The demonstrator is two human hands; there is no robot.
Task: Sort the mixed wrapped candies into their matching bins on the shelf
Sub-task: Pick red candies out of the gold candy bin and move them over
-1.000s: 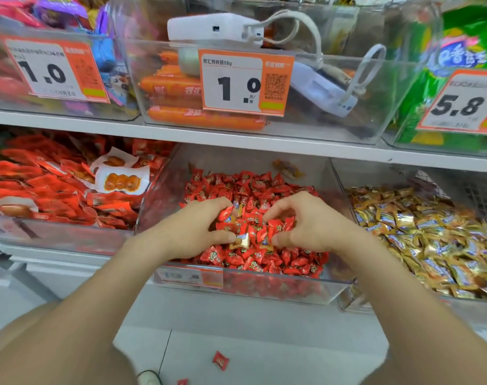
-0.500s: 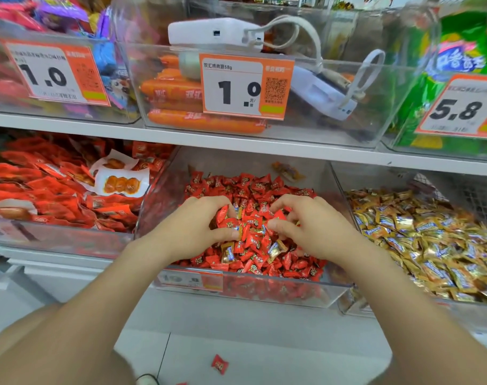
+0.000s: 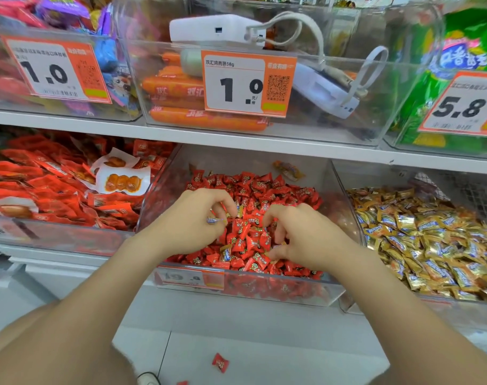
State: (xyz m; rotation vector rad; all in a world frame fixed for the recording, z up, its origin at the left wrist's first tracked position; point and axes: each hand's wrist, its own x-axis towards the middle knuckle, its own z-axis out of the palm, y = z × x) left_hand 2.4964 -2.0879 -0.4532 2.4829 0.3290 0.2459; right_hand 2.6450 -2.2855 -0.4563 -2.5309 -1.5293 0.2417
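Red candies (image 3: pixel 253 190) are seen heaped in a clear bin (image 3: pixel 245 295) on the lower shelf (image 3: pixel 264 145). A gold-wrapped candy (image 3: pixel 215 220) is pinched in the fingers of the left hand (image 3: pixel 192 220). The fingers of the right hand (image 3: pixel 306 240) are curled down into the heap; whether anything is gripped cannot be told. A second gold piece (image 3: pixel 226 252) lies among the red. The heap of gold candies (image 3: pixel 431 237) is held in the neighbouring bin, to the right.

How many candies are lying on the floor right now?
2. One red candy lies on the floor below the red-candy bin; a second red candy is left of it at the picture's bottom edge, mostly cut off. Others may be hidden.
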